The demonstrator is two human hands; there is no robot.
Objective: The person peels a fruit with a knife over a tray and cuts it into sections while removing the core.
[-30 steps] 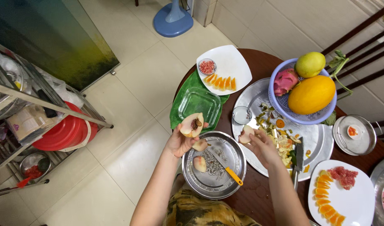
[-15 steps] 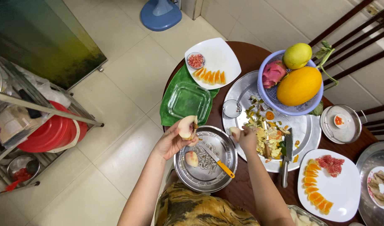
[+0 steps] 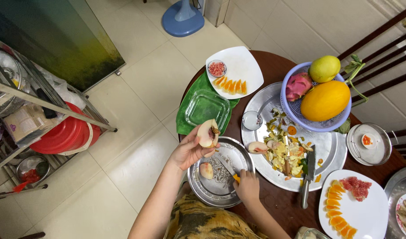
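My left hand (image 3: 187, 150) holds a halved peach (image 3: 208, 133) with its dark pit showing, raised over the rim of a round steel tray (image 3: 220, 194). My right hand (image 3: 247, 186) is closed over the orange handle of a small knife (image 3: 226, 165) that lies in this tray. One peach piece (image 3: 206, 170) rests in the tray. Another peach piece (image 3: 257, 147) lies on the large steel platter (image 3: 335, 150) next to a heap of fruit peelings (image 3: 285, 150).
A glass dish (image 3: 207, 108) sits on a green mat. White plates (image 3: 245, 66) (image 3: 371, 212) carry orange slices. A lilac basket (image 3: 315, 124) holds melon, dragon fruit and a green fruit. A large knife (image 3: 308, 177) lies on the platter. A shelf with a red basin (image 3: 63, 137) stands left.
My right hand put its peach piece down on the large platter, then came back to the small tray and closed on the knife handle. My left hand keeps holding the peach half.
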